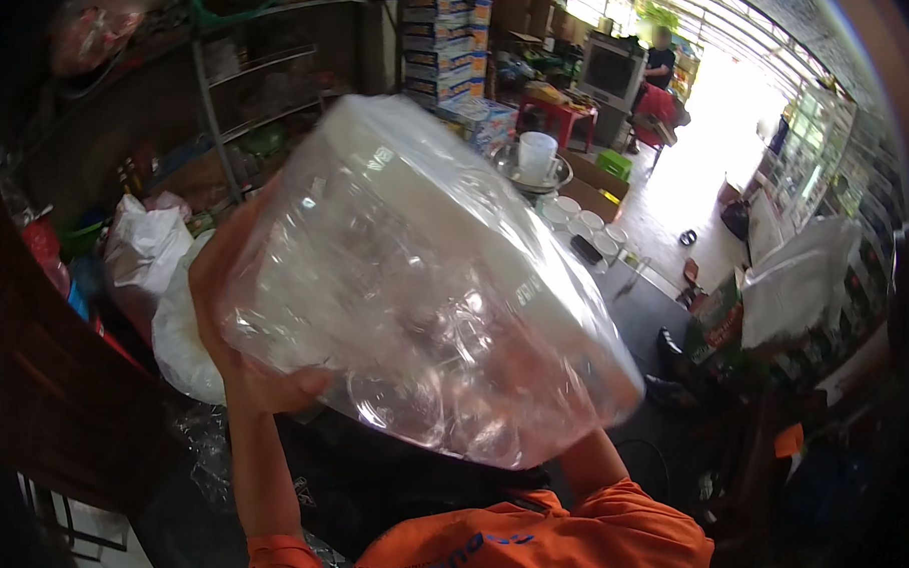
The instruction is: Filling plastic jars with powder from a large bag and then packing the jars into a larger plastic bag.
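A large pack wrapped in clear, shiny plastic (406, 252) is held up in front of me, tilted, and fills the middle of the view. Round, clear rims like cups or lids show through its near end, but I cannot make out exactly what they are. My left hand (237, 347) grips the pack's left side, its thumb on the near lower edge and its fingers along the side. My right forearm comes up under the lower right end. Only a blurred patch of my right hand (527, 372) shows through the plastic, against the pack; its fingers are unclear.
Beyond the pack, white cups (582, 223) and a black object (587, 251) stand on a dark table (634, 300). A metal basin (563, 173) holds a whitish container (536, 155). White bags (146, 243) sit at left by shelves; stacked boxes (438, 53) stand behind. Another person (659, 66) is far back.
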The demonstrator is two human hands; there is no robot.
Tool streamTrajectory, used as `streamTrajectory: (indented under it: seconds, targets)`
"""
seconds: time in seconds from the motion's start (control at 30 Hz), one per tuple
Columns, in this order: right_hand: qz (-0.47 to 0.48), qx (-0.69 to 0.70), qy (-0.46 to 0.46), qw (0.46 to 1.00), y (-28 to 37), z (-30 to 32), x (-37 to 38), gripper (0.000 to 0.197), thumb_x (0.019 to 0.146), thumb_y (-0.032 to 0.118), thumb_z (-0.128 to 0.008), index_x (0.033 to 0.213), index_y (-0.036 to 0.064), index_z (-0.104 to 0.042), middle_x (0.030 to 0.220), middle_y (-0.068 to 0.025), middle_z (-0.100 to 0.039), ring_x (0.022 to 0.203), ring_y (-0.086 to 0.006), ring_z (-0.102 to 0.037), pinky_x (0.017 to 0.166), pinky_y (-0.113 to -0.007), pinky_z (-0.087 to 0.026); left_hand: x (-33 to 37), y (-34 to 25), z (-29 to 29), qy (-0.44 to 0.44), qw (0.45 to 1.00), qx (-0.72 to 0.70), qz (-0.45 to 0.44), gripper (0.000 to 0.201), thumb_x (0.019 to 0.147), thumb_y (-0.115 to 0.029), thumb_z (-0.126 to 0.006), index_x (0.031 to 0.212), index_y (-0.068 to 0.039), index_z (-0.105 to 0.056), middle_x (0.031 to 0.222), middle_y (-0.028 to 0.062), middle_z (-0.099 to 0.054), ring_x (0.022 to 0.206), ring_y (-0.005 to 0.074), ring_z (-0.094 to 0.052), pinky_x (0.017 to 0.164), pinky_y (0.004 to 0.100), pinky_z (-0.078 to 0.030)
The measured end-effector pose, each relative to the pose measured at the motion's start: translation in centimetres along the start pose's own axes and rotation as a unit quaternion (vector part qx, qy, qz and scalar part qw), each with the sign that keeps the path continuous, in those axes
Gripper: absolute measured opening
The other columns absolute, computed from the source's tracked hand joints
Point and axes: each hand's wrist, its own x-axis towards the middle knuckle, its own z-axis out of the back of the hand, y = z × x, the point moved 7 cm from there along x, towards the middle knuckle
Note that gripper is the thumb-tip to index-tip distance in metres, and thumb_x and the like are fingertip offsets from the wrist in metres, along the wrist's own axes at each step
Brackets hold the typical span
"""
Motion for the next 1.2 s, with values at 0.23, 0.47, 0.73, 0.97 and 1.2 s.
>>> streamTrajectory:
  seconds: [0.23,0.47,0.73,0.97,1.2]
  targets:
    - [-0.034,-0.055,0.027,0.998,2.3,-0.9,-1.2,0.053,0.105,0.047,-0.052,0.134,0.0029,-0.061,0.111,-0.0104,-0.070,0.091,-0.0200,-0.067,0.073,-0.034,-0.054,-2.1,-1.1,-0.3,-0.106,0.989,0.092,0.042,0.094,0.088,-0.066,-0.067,0.149,0.004,-0.051,0.149,0.0160,-0.053,0.138,0.0289,-0.050,0.115,0.0449,-0.038]
    - [-0.084,-0.158,0.063,0.982,6.5,-1.5,-0.7,0.055,0.105,0.049,-0.050,0.133,0.0034,-0.061,0.109,-0.0097,-0.070,0.088,-0.0187,-0.066,0.070,-0.033,-0.053,-4.6,-6.7,0.7,-0.106,0.980,0.167,-0.010,0.073,0.102,-0.050,-0.051,0.153,0.002,-0.046,0.156,0.0166,-0.047,0.144,0.0298,-0.045,0.118,0.0452,-0.033]
    - [-0.155,-0.244,0.111,0.951,7.4,-4.5,1.7,0.056,0.106,0.051,-0.048,0.133,0.0040,-0.062,0.107,-0.0090,-0.070,0.085,-0.0173,-0.065,0.066,-0.031,-0.051,-5.1,-8.0,1.5,-0.141,0.976,0.168,-0.010,0.078,0.100,-0.052,-0.051,0.156,0.001,-0.039,0.159,0.0174,-0.041,0.146,0.0315,-0.041,0.119,0.0473,-0.032]
    - [-0.184,-0.279,0.141,0.932,7.9,-6.6,3.1,0.058,0.106,0.054,-0.046,0.133,0.0044,-0.062,0.106,-0.0083,-0.071,0.082,-0.0160,-0.065,0.063,-0.030,-0.050,-5.9,-8.4,2.6,-0.162,0.970,0.183,-0.004,0.083,0.099,-0.053,-0.051,0.158,0.001,-0.033,0.162,0.0182,-0.035,0.147,0.0330,-0.039,0.120,0.0492,-0.030]
    - [-0.198,-0.309,0.180,0.913,7.3,-9.3,6.5,0.060,0.107,0.056,-0.045,0.133,0.0049,-0.062,0.104,-0.0077,-0.071,0.079,-0.0148,-0.064,0.060,-0.028,-0.049,-6.5,-8.9,3.5,-0.179,0.965,0.191,0.006,0.088,0.097,-0.055,-0.052,0.161,0.000,-0.028,0.165,0.0189,-0.030,0.149,0.0345,-0.036,0.121,0.0511,-0.029]
